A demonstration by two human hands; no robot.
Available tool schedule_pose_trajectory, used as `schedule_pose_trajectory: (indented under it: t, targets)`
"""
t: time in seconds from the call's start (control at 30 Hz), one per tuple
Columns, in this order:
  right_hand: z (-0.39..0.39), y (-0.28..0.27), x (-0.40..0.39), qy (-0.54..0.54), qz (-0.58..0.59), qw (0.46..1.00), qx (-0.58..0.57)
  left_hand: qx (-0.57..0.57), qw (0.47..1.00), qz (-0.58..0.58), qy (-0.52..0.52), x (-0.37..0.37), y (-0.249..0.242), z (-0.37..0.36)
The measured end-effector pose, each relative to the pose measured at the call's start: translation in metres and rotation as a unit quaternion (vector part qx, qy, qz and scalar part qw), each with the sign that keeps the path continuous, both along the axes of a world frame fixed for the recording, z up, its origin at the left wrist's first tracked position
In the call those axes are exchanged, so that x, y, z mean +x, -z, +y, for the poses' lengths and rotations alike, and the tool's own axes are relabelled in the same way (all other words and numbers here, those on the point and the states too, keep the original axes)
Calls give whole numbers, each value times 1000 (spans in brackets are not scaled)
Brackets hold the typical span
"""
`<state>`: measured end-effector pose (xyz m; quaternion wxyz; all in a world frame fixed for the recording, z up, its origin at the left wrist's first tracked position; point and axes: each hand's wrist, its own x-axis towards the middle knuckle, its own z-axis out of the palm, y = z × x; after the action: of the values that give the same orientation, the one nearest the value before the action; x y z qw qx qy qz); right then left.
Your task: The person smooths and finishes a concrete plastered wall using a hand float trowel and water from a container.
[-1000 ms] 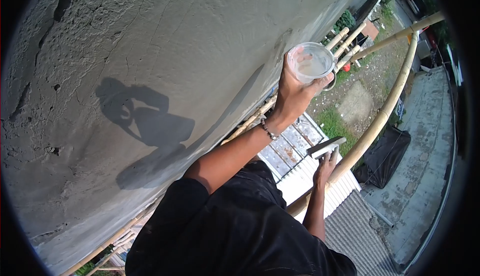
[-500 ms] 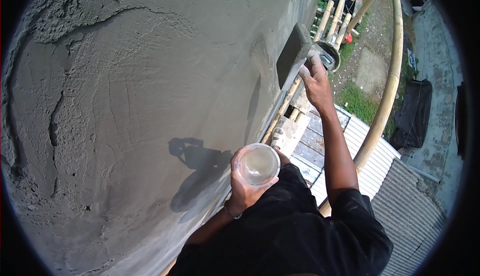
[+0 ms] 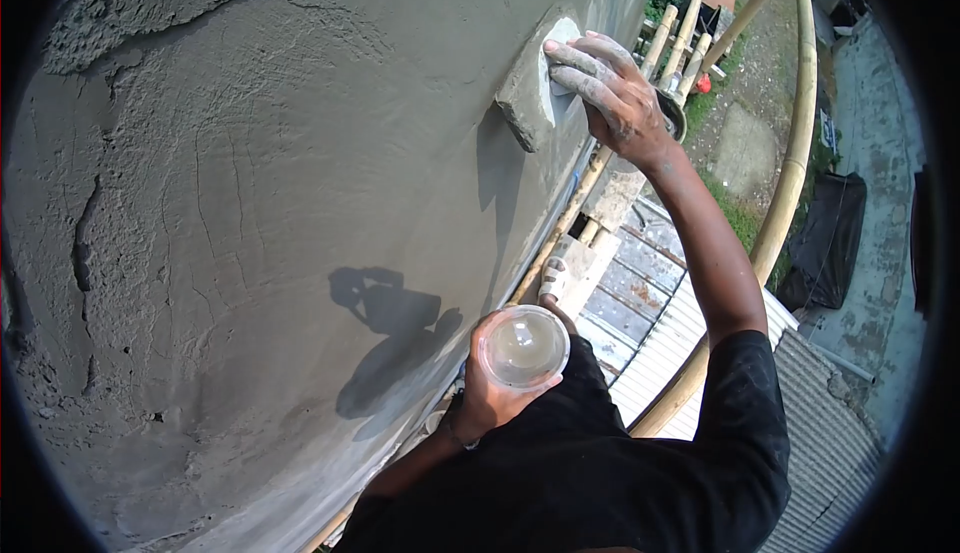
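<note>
My left hand [image 3: 490, 390] is wrapped round a clear round plastic tub [image 3: 524, 348] with cloudy liquid in it, low in front of my body. Up at the right side of the wall, my right hand [image 3: 615, 93] grips a plastering float [image 3: 530, 103] by its back, fingers bent over the pale part. The float's flat side faces the wet grey plaster wall [image 3: 330, 163]; whether it touches is hard to tell. Cement coats the fingers of my right hand. Ragged ridges and cracks mark the plaster at the left.
A bamboo pole [image 3: 790, 163] curves along the right. Below are narrow boards [image 3: 590, 263] with a sandalled foot [image 3: 553, 278], metal roofing [image 3: 660, 353] and a dark bucket [image 3: 672, 113] behind my right wrist. A black sheet [image 3: 828, 238] hangs farther right.
My right hand has turned and moved left over the wall with the float, its pale back now showing. The tub in my left hand has shifted slightly right and down.
</note>
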<state>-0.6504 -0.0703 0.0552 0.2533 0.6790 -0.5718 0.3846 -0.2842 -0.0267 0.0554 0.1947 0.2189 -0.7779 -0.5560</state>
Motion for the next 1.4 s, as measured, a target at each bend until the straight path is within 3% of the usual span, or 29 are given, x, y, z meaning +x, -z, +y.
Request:
schedule_pose_trajectory:
  t: [0.1,0.27,0.4,0.43,0.5,0.6,0.73,0.8,0.9,1.0,1.13,1.27,1.33,1.37,1.4]
  targets:
    - [-8,16,-3,-7,26,1000,-3,30,999,17,-25,-8,4,1]
    - [0,68,4,-25,6,998,61,33,997,-71,-18,-15,3,0]
    - [25,192,-3,-28,-13,961,275,70,995,-63,-36,-16,11,6]
    - [30,225,-5,-27,-20,962,270,57,995,-79,-35,-17,11,7]
    - [32,260,-14,-65,39,905,417,31,995,-93,-26,-23,7,5]
    - [47,241,-29,-24,-65,933,354,40,995,-84,-17,-23,2,4]
    - [29,105,-32,9,-163,983,86,53,996,-74,-13,-24,5,0]
    - [18,44,-20,-16,-110,994,1,47,997,-61,-12,-29,8,-5]
    - [-2,12,-2,-37,-80,996,1,38,997,-61,-10,-28,9,-8]
    - [-8,66,4,-66,-81,995,8,45,996,-68,-20,-29,9,-12]
    - [14,175,26,-105,-110,982,115,70,995,-68,-33,-30,15,-13]
    - [34,247,22,-103,-121,966,205,82,992,-88,-42,-31,16,-4]
    - [46,273,8,-69,-50,913,400,83,993,-74,-38,-38,11,-2]
    - [47,268,-3,-77,-93,935,333,78,994,-70,-33,-42,14,-4]
    - [45,239,-11,-50,-95,927,359,72,995,-63,-25,-41,14,-1]
